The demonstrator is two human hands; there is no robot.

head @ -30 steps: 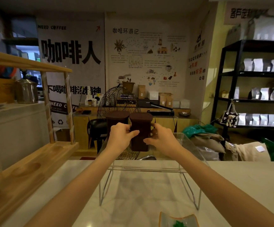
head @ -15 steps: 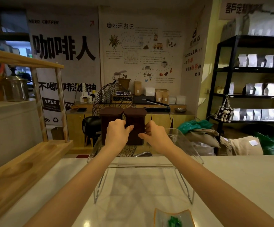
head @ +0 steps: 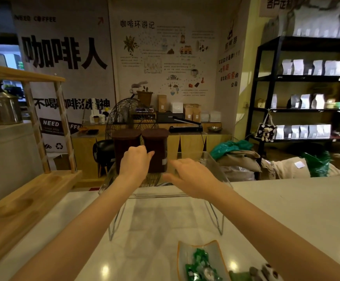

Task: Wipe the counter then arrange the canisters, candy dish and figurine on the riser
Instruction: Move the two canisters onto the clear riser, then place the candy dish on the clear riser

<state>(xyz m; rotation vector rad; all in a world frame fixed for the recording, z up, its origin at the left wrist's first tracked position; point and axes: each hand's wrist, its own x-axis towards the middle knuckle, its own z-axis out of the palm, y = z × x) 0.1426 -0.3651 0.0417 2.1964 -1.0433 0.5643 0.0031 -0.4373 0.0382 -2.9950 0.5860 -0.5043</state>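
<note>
With both canisters (head: 140,149) side by side on the riser (head: 215,171), my left hand (head: 133,163) rests loosely against them, right hand (head: 187,177) open and empty; next I'd reach for the candy dish (head: 200,260) on the worktop (head: 286,209).

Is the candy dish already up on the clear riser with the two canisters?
No. The candy dish lies on the counter in front of the riser, whose top holds only the two dark canisters.

We see a pale glossy bench (head: 286,209) — on it a clear wire-legged riser (head: 215,220), a grey dish of green-wrapped candy (head: 182,258) and a small black-and-white figurine (head: 266,270).
</note>
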